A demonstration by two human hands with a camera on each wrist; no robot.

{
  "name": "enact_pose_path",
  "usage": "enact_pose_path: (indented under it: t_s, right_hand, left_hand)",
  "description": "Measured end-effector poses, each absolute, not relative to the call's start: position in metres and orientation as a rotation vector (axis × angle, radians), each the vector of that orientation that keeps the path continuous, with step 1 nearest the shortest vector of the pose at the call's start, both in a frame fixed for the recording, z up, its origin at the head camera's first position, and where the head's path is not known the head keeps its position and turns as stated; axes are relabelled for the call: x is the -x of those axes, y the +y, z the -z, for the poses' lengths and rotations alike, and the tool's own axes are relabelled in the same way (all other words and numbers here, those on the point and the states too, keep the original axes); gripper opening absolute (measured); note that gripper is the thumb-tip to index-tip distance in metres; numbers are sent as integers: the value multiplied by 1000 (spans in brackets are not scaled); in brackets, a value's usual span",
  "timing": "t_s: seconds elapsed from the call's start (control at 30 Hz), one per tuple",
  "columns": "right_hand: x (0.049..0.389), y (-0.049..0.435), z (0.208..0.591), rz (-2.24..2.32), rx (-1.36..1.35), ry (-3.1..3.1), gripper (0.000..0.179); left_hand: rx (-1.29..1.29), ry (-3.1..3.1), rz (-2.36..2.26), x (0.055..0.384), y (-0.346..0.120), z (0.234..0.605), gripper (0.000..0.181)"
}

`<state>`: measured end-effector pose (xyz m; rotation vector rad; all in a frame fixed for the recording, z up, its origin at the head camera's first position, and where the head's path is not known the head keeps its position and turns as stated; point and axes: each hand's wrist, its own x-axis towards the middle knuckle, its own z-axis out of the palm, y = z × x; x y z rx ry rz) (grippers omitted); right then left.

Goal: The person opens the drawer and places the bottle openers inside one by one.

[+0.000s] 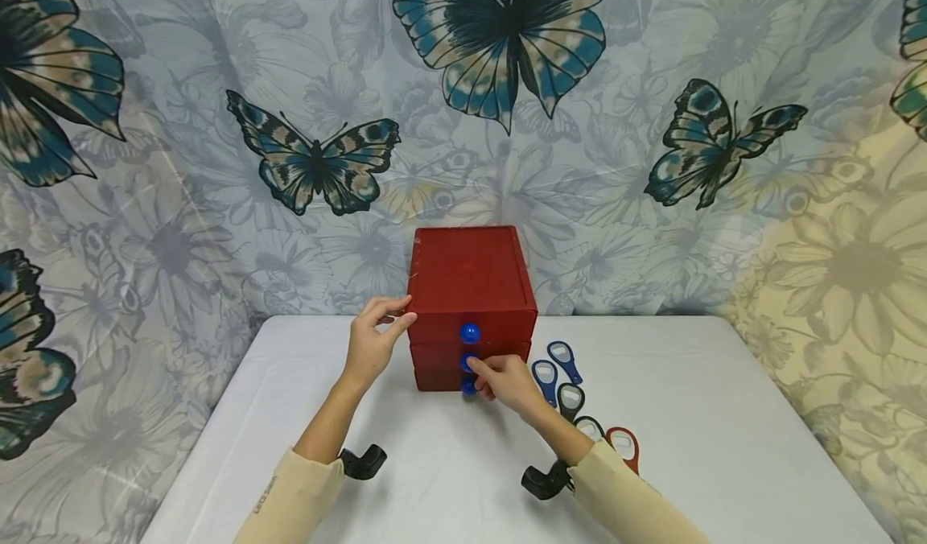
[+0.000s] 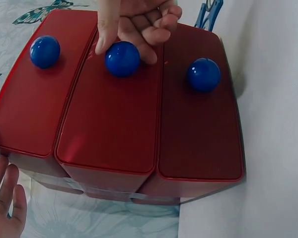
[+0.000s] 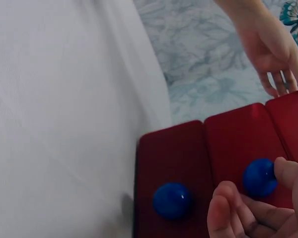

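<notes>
A red box of three stacked drawers [image 1: 471, 270] stands on the table, each drawer front with a round blue knob. My right hand [image 1: 507, 381] pinches the middle knob [image 2: 122, 59] between thumb and fingers; its other fingers curl loosely near the drawer front. The top knob [image 1: 470, 333] and the bottom knob [image 3: 172, 201] are untouched. My left hand [image 1: 372, 343] rests its fingertips and thumb against the upper left edge of the box, fingers mostly straight. In the right wrist view the left hand [image 3: 273, 49] shows beyond the box, at its top drawer's side.
Several small ring-headed items lie right of the box, among them a blue one [image 1: 562, 356], a dark one [image 1: 570, 401] and a red one [image 1: 625, 445]. The white table [image 1: 695, 415] meets a butterfly-print cloth [image 1: 579, 166] behind. Dark cameras sit at both wrists.
</notes>
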<state>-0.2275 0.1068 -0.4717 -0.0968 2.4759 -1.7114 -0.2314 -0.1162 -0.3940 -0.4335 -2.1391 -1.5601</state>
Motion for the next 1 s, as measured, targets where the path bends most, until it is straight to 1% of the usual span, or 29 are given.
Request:
enact_pose_path:
  t_s: [0.4, 0.6, 1.0]
  right_hand:
    - [220, 100, 477, 1762, 120, 2458, 37]
    - [200, 106, 481, 1732, 196, 2458, 41]
    - [154, 115, 475, 1656, 320, 2415, 37]
  left_hand:
    - [398, -2123, 1619, 232, -117, 394, 26]
    - [399, -2131, 1647, 230, -117, 391, 26]
    - [423, -2164, 1636, 230, -118, 390, 27]
